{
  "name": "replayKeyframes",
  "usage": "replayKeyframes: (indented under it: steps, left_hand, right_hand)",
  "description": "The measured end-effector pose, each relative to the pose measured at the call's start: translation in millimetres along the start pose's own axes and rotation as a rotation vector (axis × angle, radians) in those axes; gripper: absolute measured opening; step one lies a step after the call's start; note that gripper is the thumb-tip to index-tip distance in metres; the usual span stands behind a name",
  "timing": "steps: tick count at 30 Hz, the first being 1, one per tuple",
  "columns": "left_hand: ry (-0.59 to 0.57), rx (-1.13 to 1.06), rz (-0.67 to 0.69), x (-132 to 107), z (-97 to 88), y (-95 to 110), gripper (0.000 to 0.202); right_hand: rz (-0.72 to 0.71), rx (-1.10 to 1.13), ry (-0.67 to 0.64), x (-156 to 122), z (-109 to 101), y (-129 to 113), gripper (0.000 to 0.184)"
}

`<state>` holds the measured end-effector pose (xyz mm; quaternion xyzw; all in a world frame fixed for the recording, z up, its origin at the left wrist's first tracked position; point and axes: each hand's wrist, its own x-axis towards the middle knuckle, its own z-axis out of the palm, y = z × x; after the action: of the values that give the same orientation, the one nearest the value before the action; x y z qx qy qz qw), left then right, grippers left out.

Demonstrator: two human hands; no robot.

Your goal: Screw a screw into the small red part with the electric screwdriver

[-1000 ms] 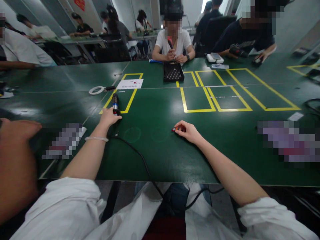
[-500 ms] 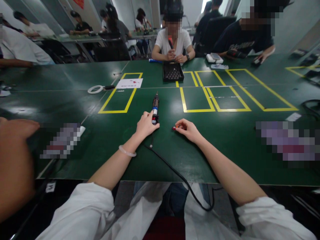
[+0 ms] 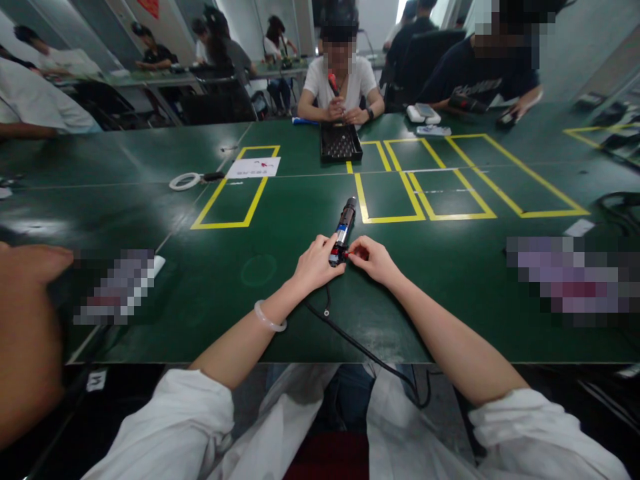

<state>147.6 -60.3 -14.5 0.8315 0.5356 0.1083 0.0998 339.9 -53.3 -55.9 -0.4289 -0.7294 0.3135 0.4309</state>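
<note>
My left hand (image 3: 314, 264) is closed around the lower end of a black electric screwdriver (image 3: 343, 227) with a blue band, which lies on the green table (image 3: 280, 220) pointing away from me. Its black cord (image 3: 360, 343) runs back over the table's near edge. My right hand (image 3: 376, 260) pinches a small red part (image 3: 346, 255) and holds it right against the screwdriver's base, beside my left fingers. Both hands meet at the middle of the table. I wear a pale bangle (image 3: 269, 319) on my left wrist.
Yellow tape rectangles (image 3: 425, 180) mark the table. A black tray (image 3: 340, 143) lies before a person in white opposite. A white ring (image 3: 183, 181) and a paper sheet (image 3: 253, 167) lie far left. Another person's hand (image 3: 25, 333) is at my near left. More people sit behind.
My left hand carried the screwdriver from the far left yellow box rightwards to the table's middle, where it now meets my right hand and the red part. The cord followed.
</note>
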Motion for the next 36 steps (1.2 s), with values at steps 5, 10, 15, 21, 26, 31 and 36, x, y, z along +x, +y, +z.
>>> replayKeyframes:
  steps: [5, 10, 15, 21, 26, 31, 36]
  left_hand:
    - [-0.001, -0.010, 0.006, 0.8, 0.5, -1.6, 0.076]
    - [0.016, -0.005, 0.011, -0.4, 1.9, -0.4, 0.074]
    - [0.040, 0.015, 0.004, -1.3, 5.2, 0.0, 0.074]
    - [0.085, 0.069, 0.016, -3.1, 10.5, -0.9, 0.074]
    - [0.106, 0.143, 0.027, -2.7, 11.0, 3.3, 0.072]
    - [0.106, 0.204, 0.011, 0.5, 7.9, 11.1, 0.068]
    - [0.097, 0.215, -0.012, -0.5, 5.8, 12.7, 0.065]
  right_hand:
    - [-0.053, -0.030, -0.015, 0.4, 0.8, -1.1, 0.004]
    - [-0.078, -0.107, -0.048, 0.9, -0.5, -0.2, 0.003]
    - [-0.070, -0.164, -0.035, -0.4, 0.8, -1.8, 0.004]
    - [-0.066, -0.192, -0.030, -1.2, 5.3, -5.3, 0.006]
    - [-0.009, -0.269, 0.021, -2.5, 4.8, -10.7, 0.009]
    - [0.075, -0.210, 0.058, -4.9, 4.8, -20.4, 0.009]
    - [0.067, -0.126, 0.049, -6.2, 5.8, -21.8, 0.010]
